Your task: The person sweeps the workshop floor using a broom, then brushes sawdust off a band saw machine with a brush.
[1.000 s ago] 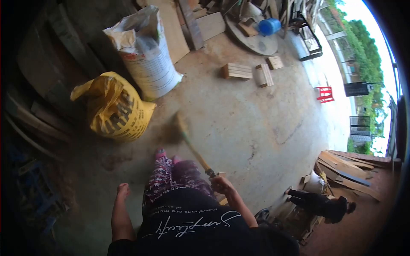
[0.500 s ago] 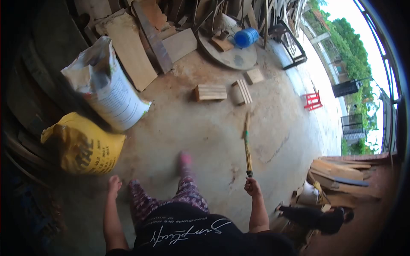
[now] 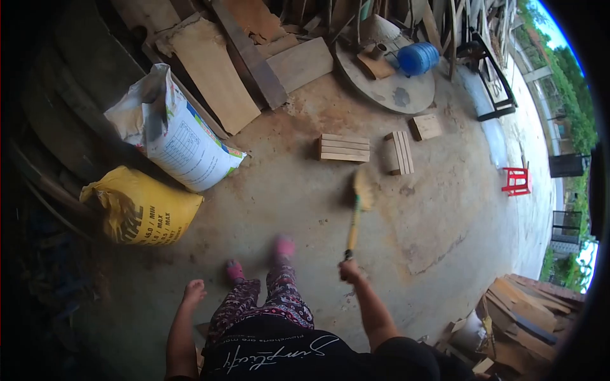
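Observation:
My right hand (image 3: 350, 272) is closed round the dark end of a broom (image 3: 352, 236). Its yellow handle points away from me, and the pale bristles (image 3: 363, 190) fan out just above or on the concrete, a little blurred. Beyond the bristles sit a slatted wooden block (image 3: 344, 148) and a second slatted piece (image 3: 399, 153). My left hand (image 3: 194, 291) hangs at my side with its fingers curled in and nothing visible in them. The nearest thing to it is a yellow sack (image 3: 149, 209).
A white sack (image 3: 184, 143) stands behind the yellow one. Boards (image 3: 213, 73) lean at the back left. A round slab (image 3: 416, 98) carries a blue water jug (image 3: 418, 58). Farther right are a flat wooden block (image 3: 426, 127), a red stool (image 3: 516, 181) and scrap wood (image 3: 527, 311).
The broom has swung leftward and its bristles now show broadside. My feet have stepped, and the view has turned so that the floor objects sit farther right. The person at lower right is mostly out of view.

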Tool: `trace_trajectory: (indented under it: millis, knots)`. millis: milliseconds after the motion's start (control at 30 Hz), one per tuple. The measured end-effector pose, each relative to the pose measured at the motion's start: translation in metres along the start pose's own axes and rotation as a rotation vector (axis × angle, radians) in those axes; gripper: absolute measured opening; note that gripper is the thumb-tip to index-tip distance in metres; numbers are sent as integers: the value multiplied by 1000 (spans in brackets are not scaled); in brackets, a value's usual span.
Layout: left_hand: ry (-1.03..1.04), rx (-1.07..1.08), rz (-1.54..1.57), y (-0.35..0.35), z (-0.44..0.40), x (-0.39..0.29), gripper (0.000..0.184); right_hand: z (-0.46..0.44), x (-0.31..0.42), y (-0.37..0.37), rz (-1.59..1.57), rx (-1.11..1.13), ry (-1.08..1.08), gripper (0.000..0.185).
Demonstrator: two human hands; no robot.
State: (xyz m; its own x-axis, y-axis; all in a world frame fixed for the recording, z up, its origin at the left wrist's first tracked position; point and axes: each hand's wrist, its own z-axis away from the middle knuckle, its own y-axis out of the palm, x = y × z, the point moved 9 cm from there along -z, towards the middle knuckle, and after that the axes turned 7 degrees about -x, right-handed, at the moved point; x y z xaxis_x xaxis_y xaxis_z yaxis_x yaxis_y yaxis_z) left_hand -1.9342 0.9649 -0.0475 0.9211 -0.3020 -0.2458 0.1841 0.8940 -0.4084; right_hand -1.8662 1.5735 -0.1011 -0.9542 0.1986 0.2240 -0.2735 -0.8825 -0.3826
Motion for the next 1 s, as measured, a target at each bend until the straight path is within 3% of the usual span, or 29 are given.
trace_trajectory:
  millis: [33, 67, 100, 133, 200, 233, 300, 333, 367, 400, 500, 600, 733, 833, 933, 1000]
  knots:
    - [36, 20, 41, 8, 3, -11, 25, 19, -13, 36, -4, 69, -8, 10]
    - [79, 43, 81, 16, 8, -24, 26, 10, -59, 81, -115, 312, 144, 7]
    - [94, 43, 93, 22, 9, -32, 26, 84, -10, 90, 200, 241, -35, 18]
    - [85, 42, 109, 27, 14, -37, 27, 100, 2, 108, 266, 191, -299, 23]
    - [93, 50, 131, 33, 16, -44, 27, 125, 1, 142, 238, 485, -194, 22]
    - [85, 60, 177, 36, 17, -40, 27, 129, 21, 146, 220, 628, -255, 21]
    - [57, 58, 266, 36, 15, -25, 26, 120, 23, 145, -293, 1014, 270, 17]
    - [57, 57, 282, 34, 13, -14, 26, 153, 65, 114, -196, 790, 255, 16]
    - [38, 48, 308, 31, 11, -1, 25, 154, 79, 112, -326, 1068, 292, 17]
    - [20, 37, 332, 28, 6, 14, 24, 167, 110, 91, -210, 859, 125, 16]
    - [-26, 37, 441, 21, -27, 80, 19, 163, 169, 58, -203, 613, -16, 8]
    - [-170, 50, 417, 8, -28, 103, 14, 121, 234, 53, -161, 448, -220, 13]
    - [-126, 6, 476, -21, -42, 91, 14, 19, 340, 97, -197, 374, -258, 19]
    - [-195, -101, 458, -38, -46, 85, 17, -52, 404, 157, -310, 439, -289, 24]
    - [-150, -134, 366, -55, -44, 76, 20, -59, 394, 218, -43, 321, -236, 15]
    - [-135, -115, 411, -54, -44, 63, 21, -47, 358, 237, 286, 153, -441, 13]
